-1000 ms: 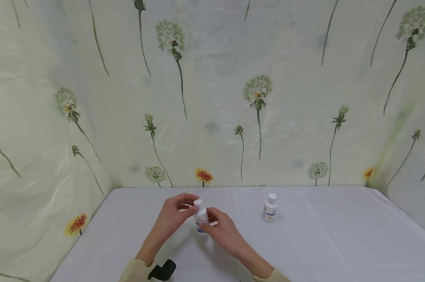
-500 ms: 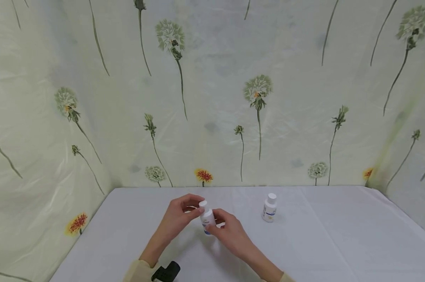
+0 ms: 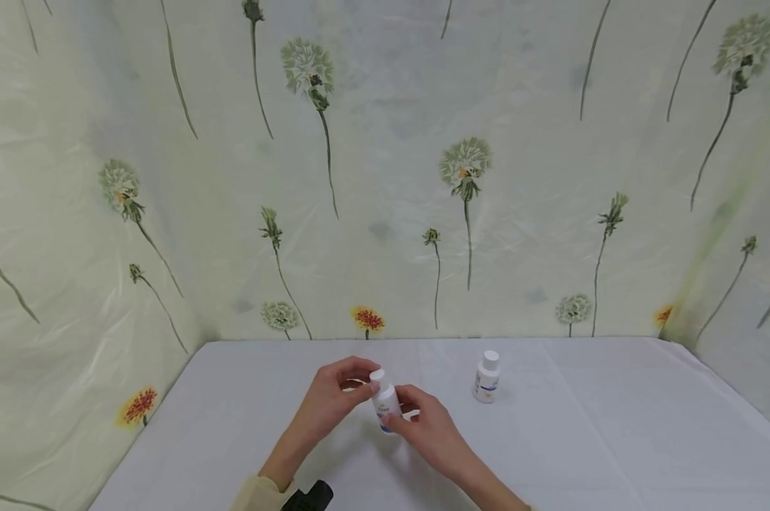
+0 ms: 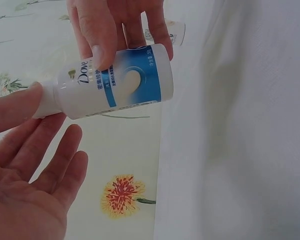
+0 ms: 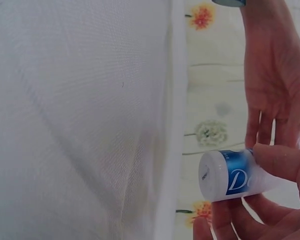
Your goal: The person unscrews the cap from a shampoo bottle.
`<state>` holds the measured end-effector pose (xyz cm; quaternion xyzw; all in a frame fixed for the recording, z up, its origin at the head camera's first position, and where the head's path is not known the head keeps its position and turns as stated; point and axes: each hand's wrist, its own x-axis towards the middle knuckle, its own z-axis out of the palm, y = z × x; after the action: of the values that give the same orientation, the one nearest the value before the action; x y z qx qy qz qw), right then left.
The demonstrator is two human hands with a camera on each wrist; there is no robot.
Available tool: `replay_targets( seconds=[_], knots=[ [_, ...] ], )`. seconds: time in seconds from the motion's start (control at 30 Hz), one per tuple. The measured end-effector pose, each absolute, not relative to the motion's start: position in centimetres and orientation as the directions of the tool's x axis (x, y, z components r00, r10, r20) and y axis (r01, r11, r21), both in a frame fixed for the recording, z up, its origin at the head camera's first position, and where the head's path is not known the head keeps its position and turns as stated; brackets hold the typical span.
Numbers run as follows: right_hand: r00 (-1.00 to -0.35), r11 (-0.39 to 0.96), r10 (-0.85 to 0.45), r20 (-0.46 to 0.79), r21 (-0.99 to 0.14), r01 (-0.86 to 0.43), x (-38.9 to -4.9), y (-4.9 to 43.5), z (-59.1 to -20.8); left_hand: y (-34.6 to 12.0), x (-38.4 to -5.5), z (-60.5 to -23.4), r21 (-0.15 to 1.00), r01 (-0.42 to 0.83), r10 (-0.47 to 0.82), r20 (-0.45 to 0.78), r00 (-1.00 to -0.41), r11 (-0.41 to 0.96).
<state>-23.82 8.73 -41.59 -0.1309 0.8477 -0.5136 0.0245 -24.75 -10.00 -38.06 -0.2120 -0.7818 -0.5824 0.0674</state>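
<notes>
A small white Dove bottle (image 3: 386, 403) with a blue label is held between both hands, tilted with its cap toward the upper left in the head view. My left hand (image 3: 333, 396) pinches the white cap (image 3: 377, 376) between thumb and fingers. Around the bottle's body, my right hand (image 3: 429, 429) grips with the thumb across the label. In the left wrist view the label of the bottle (image 4: 125, 80) faces the camera. The right wrist view shows the flat base of the bottle (image 5: 210, 176) above the fingers.
A second white bottle (image 3: 487, 377) with a similar label stands upright on the white-covered table (image 3: 589, 440), right of the hands. Behind the table hangs a dandelion-patterned curtain (image 3: 385, 177). A black device (image 3: 309, 497) sits by the left sleeve.
Both hands have moved a little to the right and toward the person with the bottle, which now tilts more. The second bottle stays in its place.
</notes>
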Motion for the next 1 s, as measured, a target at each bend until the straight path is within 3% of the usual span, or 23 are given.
replay_targets(
  seconds=[0.2, 0.53, 1.0],
  knots=[
    [-0.966, 0.447, -0.247, 0.079, -0.875, -0.186, -23.3, 9.3, -41.3, -9.6, -23.3, -36.8, 0.879, 0.426, 0.269, 0.365, -0.891, 0.216],
    [-0.967, 0.449, -0.240, 0.090, -0.872, -0.193, -22.5, 10.0, -41.3, -9.1, -25.0, -39.7, 0.886, 0.400, 0.273, 0.335, -0.902, 0.235],
    [-0.961, 0.452, -0.254, 0.113, -0.864, -0.221, -21.6, 11.0, -41.4, -8.6, -24.5, -39.9, 0.883, 0.375, 0.282, 0.297, -0.912, 0.283]
  ],
)
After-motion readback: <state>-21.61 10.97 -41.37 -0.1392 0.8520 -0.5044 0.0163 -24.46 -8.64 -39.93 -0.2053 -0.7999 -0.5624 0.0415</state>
